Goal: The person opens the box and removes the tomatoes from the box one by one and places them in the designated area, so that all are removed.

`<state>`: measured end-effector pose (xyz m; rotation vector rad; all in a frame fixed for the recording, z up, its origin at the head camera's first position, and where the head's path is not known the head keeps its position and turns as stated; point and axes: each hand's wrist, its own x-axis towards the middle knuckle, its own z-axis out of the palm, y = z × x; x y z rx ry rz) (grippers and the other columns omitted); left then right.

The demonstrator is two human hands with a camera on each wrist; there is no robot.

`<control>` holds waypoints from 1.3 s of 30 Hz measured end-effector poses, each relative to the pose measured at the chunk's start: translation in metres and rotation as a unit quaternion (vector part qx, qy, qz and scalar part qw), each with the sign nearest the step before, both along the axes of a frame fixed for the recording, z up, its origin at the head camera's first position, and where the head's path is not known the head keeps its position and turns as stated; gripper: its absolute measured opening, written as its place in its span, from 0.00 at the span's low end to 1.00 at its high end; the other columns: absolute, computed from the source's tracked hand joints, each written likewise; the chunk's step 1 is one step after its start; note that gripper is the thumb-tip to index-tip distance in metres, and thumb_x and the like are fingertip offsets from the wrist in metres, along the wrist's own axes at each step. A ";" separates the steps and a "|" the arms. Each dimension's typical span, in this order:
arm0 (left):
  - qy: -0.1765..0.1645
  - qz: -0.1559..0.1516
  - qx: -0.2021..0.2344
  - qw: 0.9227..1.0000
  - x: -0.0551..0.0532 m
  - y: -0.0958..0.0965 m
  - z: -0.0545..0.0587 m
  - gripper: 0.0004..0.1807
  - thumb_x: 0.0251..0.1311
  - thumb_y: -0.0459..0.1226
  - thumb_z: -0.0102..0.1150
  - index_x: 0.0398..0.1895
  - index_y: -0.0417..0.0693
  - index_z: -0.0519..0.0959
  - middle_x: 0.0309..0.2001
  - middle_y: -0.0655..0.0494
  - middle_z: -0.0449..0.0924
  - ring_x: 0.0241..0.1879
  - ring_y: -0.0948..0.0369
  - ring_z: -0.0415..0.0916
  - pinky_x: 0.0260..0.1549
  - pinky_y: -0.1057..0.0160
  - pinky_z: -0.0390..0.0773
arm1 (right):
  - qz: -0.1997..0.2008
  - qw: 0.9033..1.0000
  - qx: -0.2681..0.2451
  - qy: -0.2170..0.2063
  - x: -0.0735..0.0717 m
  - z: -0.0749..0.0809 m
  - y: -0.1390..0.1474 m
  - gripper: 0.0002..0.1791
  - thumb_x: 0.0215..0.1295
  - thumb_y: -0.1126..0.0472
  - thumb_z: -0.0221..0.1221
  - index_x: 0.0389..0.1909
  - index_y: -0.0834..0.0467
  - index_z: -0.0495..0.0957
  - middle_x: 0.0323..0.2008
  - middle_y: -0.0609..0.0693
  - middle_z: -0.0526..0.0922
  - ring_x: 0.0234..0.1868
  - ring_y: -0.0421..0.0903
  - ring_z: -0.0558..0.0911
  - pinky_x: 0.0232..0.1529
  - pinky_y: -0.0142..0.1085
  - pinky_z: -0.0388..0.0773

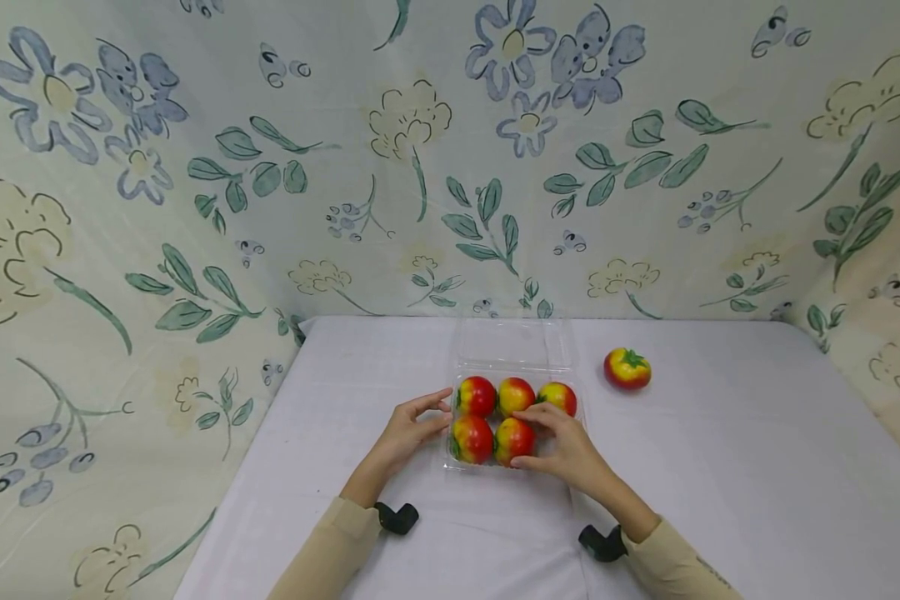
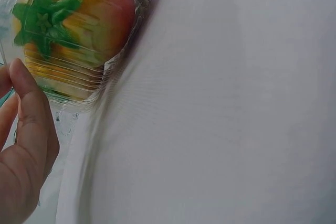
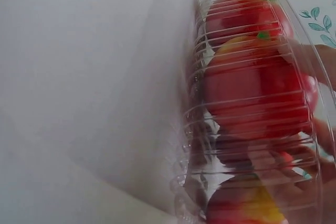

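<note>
A clear plastic clamshell box (image 1: 450, 465) holds red-and-yellow tomatoes in two rows, its lid (image 1: 513, 346) folded back behind. My left hand (image 1: 407, 429) holds the box's left side with thumb and fingertips. In the left wrist view, the thumb tip lies at the edge beside a tomato (image 2: 100, 14) with a green star-shaped top. My right hand (image 1: 570, 450) reaches over the front row and grips the front middle tomato (image 1: 512, 440) between thumb and fingers. Through the ribbed wall in the right wrist view, the right fingers (image 3: 275, 174) show beside the tomatoes.
One more tomato (image 1: 627, 369) rests on the white-covered table (image 1: 720, 467), right of the box. Behind the table hangs a floral cloth (image 1: 405, 275). Black wrist mounts (image 1: 397, 518) sit at both sleeves.
</note>
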<state>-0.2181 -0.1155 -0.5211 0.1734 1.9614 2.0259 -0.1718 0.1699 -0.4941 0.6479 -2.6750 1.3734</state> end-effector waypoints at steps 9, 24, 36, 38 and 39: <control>-0.002 0.000 0.003 1.000 -0.001 0.000 0.000 0.25 0.65 0.33 0.64 0.67 0.47 0.75 0.48 0.49 0.75 0.35 0.61 0.77 0.41 0.70 0.82 | 0.001 1.000 0.018 0.001 0.000 0.003 0.001 0.32 0.44 0.57 0.80 0.53 0.58 0.82 0.51 0.49 0.79 0.52 0.52 0.78 0.54 0.47 0.80; 0.007 -0.003 -0.004 1.000 -0.001 0.000 0.001 0.26 0.66 0.33 0.63 0.67 0.43 0.74 0.49 0.48 0.75 0.35 0.63 0.76 0.42 0.70 0.81 | -0.024 0.999 0.003 -0.022 0.004 0.012 0.009 0.34 0.45 0.53 0.79 0.56 0.57 0.80 0.53 0.53 0.81 0.45 0.49 0.80 0.48 0.49 0.82; 0.010 -0.004 -0.005 1.000 -0.003 -0.001 -0.002 0.26 0.65 0.34 0.64 0.67 0.45 0.75 0.48 0.49 0.75 0.34 0.63 0.77 0.41 0.70 0.82 | -0.006 0.996 -0.073 -0.046 0.003 0.016 0.023 0.33 0.48 0.57 0.78 0.57 0.58 0.79 0.53 0.53 0.81 0.48 0.50 0.82 0.53 0.52 0.80; 0.010 -0.003 -0.006 1.000 -0.003 -0.001 -0.002 0.26 0.65 0.35 0.64 0.67 0.46 0.75 0.48 0.49 0.76 0.34 0.63 0.77 0.41 0.70 0.82 | -0.002 0.995 -0.083 -0.049 0.003 0.016 0.025 0.33 0.50 0.57 0.77 0.58 0.59 0.79 0.55 0.53 0.80 0.50 0.51 0.81 0.54 0.52 0.79; 0.013 -0.004 -0.006 1.000 -0.002 -0.001 -0.002 0.26 0.65 0.35 0.64 0.67 0.46 0.75 0.48 0.49 0.76 0.34 0.63 0.77 0.41 0.70 0.82 | -0.002 0.995 -0.090 -0.052 0.002 0.016 0.026 0.32 0.50 0.58 0.77 0.58 0.58 0.79 0.55 0.53 0.80 0.50 0.50 0.81 0.54 0.52 0.78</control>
